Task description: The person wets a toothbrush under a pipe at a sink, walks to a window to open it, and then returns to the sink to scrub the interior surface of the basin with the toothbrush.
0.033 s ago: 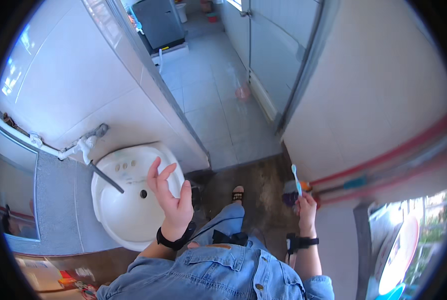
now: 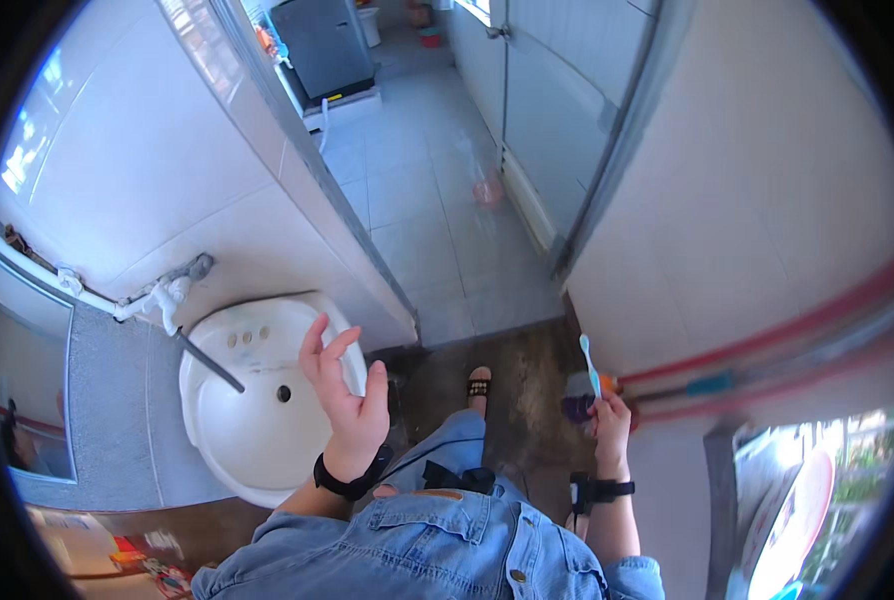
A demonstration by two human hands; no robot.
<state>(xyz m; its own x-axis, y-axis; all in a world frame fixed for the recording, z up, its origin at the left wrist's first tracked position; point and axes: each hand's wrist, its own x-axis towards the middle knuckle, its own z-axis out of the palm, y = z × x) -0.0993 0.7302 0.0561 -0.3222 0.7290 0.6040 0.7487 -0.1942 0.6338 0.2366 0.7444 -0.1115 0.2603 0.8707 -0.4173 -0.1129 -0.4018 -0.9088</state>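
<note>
My right hand (image 2: pixel 611 420) grips a toothbrush (image 2: pixel 589 362) with a pale blue head, held upright near the right wall. Its fingers wrap round the lower handle. My left hand (image 2: pixel 352 405) is raised over the right rim of a white washbasin (image 2: pixel 232 440), fingers bent and apart, holding nothing. A grey spout (image 2: pixel 210 360) on a white tap (image 2: pixel 169 297) reaches over the bowl, and no water shows from it. The dark drain hole lies below the spout's tip.
Ahead, a doorway opens onto a tiled floor (image 2: pixel 407 200) with a dark grey appliance (image 2: pixel 322 48) and a pale door (image 2: pixel 557 110). Red pipes (image 2: pixel 767 345) run along the right wall. A mirror (image 2: pixel 29 370) hangs at left. A purple and orange object (image 2: pixel 579 400) sits beside the brush.
The whole view has shifted very slightly. Both hands keep their poses, and the toothbrush stays in my right hand.
</note>
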